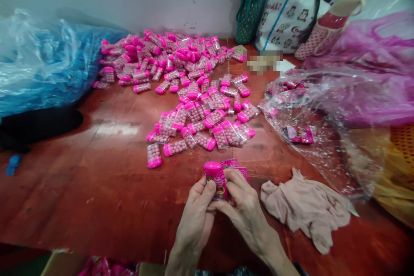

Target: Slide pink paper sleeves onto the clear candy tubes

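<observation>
My left hand [199, 200] is closed round a small candy container, its pink cap [212, 166] pointing up. A printed pink label [220, 183] covers the container's front. My right hand [243, 198] pinches the label and the container's right side. More pink printed labels [242, 173] show behind my right fingers; whether that hand holds them or they lie on the table I cannot tell. Just beyond my hands, loose pink-capped clear containers of pale pink balls [221, 136] lie scattered, with a larger heap [168, 51] of them against the wall.
A wrinkled beige cloth [305, 207] lies right of my hands on the reddish table [106, 194]. Clear plastic with pink packets [300, 134] is beyond it. Blue plastic bags [48, 64] stand left; a printed tote bag [284, 17] stands at the back. Below the front edge, a box [64, 264] shows.
</observation>
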`<state>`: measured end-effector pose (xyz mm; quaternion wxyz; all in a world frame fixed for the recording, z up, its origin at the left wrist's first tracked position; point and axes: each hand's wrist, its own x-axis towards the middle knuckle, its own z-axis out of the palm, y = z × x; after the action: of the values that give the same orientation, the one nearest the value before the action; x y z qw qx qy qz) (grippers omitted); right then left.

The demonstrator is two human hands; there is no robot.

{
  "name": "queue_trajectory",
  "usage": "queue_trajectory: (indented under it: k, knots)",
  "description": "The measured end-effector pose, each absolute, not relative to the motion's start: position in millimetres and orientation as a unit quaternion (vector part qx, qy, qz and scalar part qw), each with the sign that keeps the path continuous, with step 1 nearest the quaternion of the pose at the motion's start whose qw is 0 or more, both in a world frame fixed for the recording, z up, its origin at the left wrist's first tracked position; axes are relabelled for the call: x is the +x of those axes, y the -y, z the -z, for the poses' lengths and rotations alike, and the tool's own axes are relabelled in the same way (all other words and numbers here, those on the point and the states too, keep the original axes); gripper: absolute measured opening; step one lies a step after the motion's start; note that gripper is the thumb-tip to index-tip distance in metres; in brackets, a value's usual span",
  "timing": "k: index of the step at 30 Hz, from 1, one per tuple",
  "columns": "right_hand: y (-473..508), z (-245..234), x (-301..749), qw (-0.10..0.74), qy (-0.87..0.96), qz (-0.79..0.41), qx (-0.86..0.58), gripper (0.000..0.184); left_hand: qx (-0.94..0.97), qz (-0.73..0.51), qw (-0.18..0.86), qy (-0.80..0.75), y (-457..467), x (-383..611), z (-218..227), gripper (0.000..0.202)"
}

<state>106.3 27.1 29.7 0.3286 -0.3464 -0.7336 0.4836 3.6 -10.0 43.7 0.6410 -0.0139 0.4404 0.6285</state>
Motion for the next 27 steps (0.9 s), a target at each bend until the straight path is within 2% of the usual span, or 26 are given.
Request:
queue_trajectory:
  k: [4, 7, 9, 13, 17, 19, 27]
  knots:
    - [-22.8, -28.1, 97.6, 0.309, 0.770, -0.450, -0.332, 0.006, -0.005, -0.630, 0.614, -0.475, 15.0, -5.1, -40.0, 0.019]
    - [-16.8, -26.5, 92.3, 0.292, 0.784, -0.444, -0.320, 0.010, 0.051, -0.618, 0.568, -0.541, 23.9, -13.5, -35.2, 0.025]
    - [-15.0, -26.3, 93.4, 0.277, 0.773, -0.462, -0.335, 0.006, 0.099, -0.605, 0.526, -0.589, 30.2, -17.9, -32.6, 0.026]
    - [-22.3, -29.8, 105.2, 0.289, 0.729, -0.488, -0.383, 0.027, 0.162, -0.585, 0.455, -0.652, 37.4, -21.4, -33.9, 0.026]
    - [-29.5, -34.9, 110.6, 0.357, 0.694, -0.474, -0.408, 0.047, 0.227, -0.537, 0.478, -0.657, 38.1, -19.3, -41.2, 0.019]
    - [-28.8, -35.9, 108.0, 0.365, 0.696, -0.486, -0.383, 0.049, 0.267, -0.520, 0.481, -0.653, 38.4, -16.8, -43.8, 0.017]
    - [-26.4, -39.1, 105.5, 0.383, 0.655, -0.535, -0.371, 0.019, 0.277, -0.488, 0.493, -0.665, 38.5, -4.7, -50.1, 0.019]
